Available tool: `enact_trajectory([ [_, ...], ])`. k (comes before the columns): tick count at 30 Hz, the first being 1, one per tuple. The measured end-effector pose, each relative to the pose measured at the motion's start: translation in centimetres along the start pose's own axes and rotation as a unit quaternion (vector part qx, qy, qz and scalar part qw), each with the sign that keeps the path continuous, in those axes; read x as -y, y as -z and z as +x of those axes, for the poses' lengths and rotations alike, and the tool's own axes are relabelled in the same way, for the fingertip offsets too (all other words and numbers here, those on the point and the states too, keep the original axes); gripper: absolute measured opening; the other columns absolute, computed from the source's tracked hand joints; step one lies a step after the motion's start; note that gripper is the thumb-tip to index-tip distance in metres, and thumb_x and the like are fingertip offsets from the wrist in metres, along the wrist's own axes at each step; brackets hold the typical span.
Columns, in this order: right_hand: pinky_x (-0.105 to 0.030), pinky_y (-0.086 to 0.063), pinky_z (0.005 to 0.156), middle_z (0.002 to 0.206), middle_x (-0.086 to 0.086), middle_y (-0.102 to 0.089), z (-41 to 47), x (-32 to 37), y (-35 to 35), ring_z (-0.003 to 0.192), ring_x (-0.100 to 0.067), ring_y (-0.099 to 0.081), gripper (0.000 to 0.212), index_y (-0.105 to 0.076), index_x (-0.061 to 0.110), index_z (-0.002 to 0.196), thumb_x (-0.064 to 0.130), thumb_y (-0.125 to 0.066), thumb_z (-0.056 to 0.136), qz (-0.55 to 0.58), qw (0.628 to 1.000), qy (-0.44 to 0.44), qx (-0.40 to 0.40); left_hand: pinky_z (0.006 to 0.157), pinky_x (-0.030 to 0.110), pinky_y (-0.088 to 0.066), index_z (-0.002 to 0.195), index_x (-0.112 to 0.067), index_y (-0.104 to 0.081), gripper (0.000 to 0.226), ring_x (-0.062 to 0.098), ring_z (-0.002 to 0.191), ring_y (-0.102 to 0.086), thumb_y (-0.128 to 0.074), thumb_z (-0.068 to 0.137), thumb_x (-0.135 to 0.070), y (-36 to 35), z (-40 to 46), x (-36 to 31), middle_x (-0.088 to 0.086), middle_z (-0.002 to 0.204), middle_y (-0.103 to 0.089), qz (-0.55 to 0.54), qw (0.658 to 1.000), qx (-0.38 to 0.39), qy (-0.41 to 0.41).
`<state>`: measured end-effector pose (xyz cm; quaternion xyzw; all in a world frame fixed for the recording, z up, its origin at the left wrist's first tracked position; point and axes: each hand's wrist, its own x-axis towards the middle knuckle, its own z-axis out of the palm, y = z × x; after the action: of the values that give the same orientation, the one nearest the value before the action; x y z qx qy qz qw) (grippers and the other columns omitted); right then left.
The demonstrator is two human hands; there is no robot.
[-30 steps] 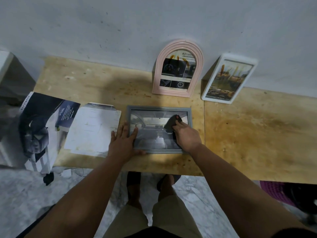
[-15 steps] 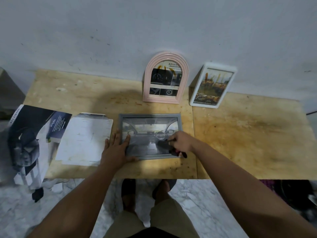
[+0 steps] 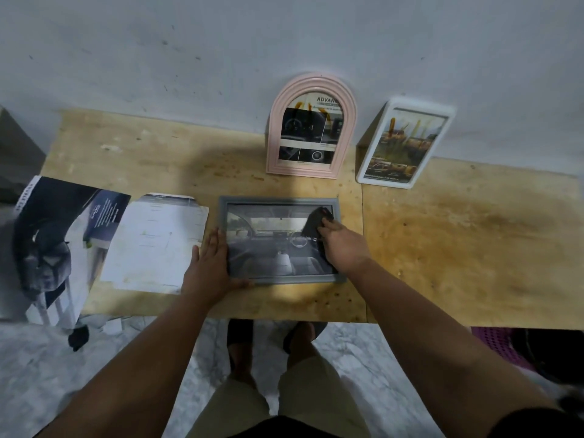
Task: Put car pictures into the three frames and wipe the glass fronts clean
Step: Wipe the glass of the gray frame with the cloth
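A grey frame point(image 3: 279, 202) lies flat near the front edge of the wooden table point(image 3: 458, 241), holding a picture of a car interior. My left hand point(image 3: 210, 263) lies flat with straight fingers on the frame's left side. My right hand point(image 3: 343, 246) holds a dark cloth point(image 3: 314, 222) on the upper right part of the glass. Against the wall lean a pink arched frame point(image 3: 311, 128) and a white frame point(image 3: 404, 143), both with car pictures in them.
A white paper sheet point(image 3: 155, 241) lies left of the grey frame. A dark car brochure point(image 3: 60, 235) hangs over the table's left end. A purple basket point(image 3: 502, 343) stands on the floor under the right side. The wall runs close behind the table.
My right hand moved the cloth from the glass's lower right up to its upper right. My left hand stayed on the frame's left side.
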<state>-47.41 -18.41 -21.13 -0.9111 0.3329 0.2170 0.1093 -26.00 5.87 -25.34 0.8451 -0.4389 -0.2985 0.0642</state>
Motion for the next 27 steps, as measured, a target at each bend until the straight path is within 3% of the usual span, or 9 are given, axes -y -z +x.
enact_trajectory([
  [8,-0.040,-0.056,0.092,0.148,-0.002,-0.054,-3.9,1.3,-1.2,0.134,-0.023,-0.050,0.037,-0.061,0.018,0.133,0.016,-0.061,0.095,0.002,1.000,-0.009,0.014,0.124,0.052,0.005,0.158,-0.012,0.014,0.138,0.021,0.154,0.014,-0.058,0.067,-0.088,0.2,0.1,-0.2,0.007,0.167,0.015,0.026,1.000,0.010,0.008],
  [13,-0.039,-0.057,0.086,0.133,-0.001,-0.063,-6.3,2.1,-2.5,0.123,-0.022,-0.058,0.031,-0.063,0.020,0.127,0.026,-0.060,0.096,0.026,0.999,-0.022,0.008,0.123,0.052,0.006,0.158,-0.012,0.015,0.140,0.020,0.154,0.015,-0.055,0.065,-0.091,0.2,0.1,0.1,0.006,0.167,0.016,0.030,0.999,0.019,0.007],
  [19,-0.032,-0.046,0.074,0.114,-0.001,-0.069,-7.5,5.2,-3.7,0.102,-0.024,-0.065,0.025,-0.066,0.021,0.118,0.030,-0.057,0.096,0.088,0.993,-0.074,-0.025,0.123,0.055,0.002,0.157,-0.011,0.016,0.141,0.019,0.154,0.012,-0.059,0.066,-0.087,0.2,0.2,-0.2,0.006,0.167,0.016,0.030,0.999,0.012,0.017],
  [27,-0.035,-0.049,0.082,0.116,-0.008,-0.069,-6.7,9.9,-3.5,0.109,-0.029,-0.062,0.028,-0.066,0.016,0.121,0.023,-0.052,0.098,0.111,0.991,-0.059,-0.043,0.122,0.058,0.003,0.156,-0.010,0.019,0.142,0.020,0.154,0.013,-0.059,0.066,-0.087,0.5,0.1,-0.5,0.007,0.167,0.017,0.042,0.998,0.026,0.024],
])
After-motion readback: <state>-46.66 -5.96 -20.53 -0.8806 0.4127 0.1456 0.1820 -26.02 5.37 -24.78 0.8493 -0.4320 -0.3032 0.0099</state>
